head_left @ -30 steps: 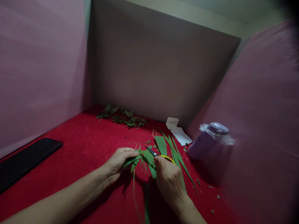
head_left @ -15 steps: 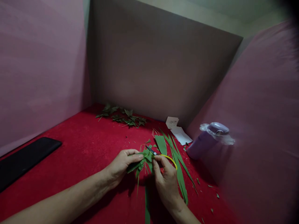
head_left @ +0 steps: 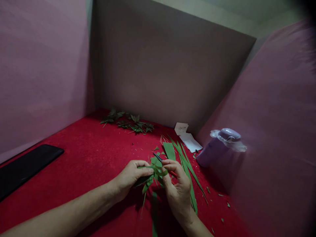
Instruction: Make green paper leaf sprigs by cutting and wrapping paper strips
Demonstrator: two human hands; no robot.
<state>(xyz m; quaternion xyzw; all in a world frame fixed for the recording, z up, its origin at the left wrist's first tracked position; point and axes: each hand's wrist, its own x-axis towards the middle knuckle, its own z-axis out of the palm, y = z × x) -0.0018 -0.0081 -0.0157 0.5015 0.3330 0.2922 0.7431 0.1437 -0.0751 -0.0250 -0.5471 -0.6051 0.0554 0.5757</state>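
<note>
Near the middle, my left hand [head_left: 135, 174] is closed on a bunch of folded green leaf pieces [head_left: 156, 162], thumb on top. Thin stalks and leaf tips hang below it. My right hand [head_left: 178, 186] is closed at the bunch's right side, with its thumb and fingertips pinching a narrow green leaf strip [head_left: 161, 172] that curves out from the bunch. Just behind the right fingers are scissors [head_left: 158, 157]; their dark blade tip and a bit of red handle show, and the hand hides the rest. Another leaf strip [head_left: 154, 214] lies on the cloth below the hands.
Long green leaves [head_left: 189, 171] and a wide leaf piece [head_left: 169, 150] lie to the right on the red cloth [head_left: 98, 158], among scraps. Leafy sprigs [head_left: 135, 124] lie at the back. White paper [head_left: 191, 143], a purple bottle [head_left: 213, 149] and a black phone-like slab [head_left: 29, 168] stand or lie around.
My right hand has shifted slightly, and a strip now bends in a curve between my hands. The scissors' yellow handle, visible before, is now hidden behind the right hand.
</note>
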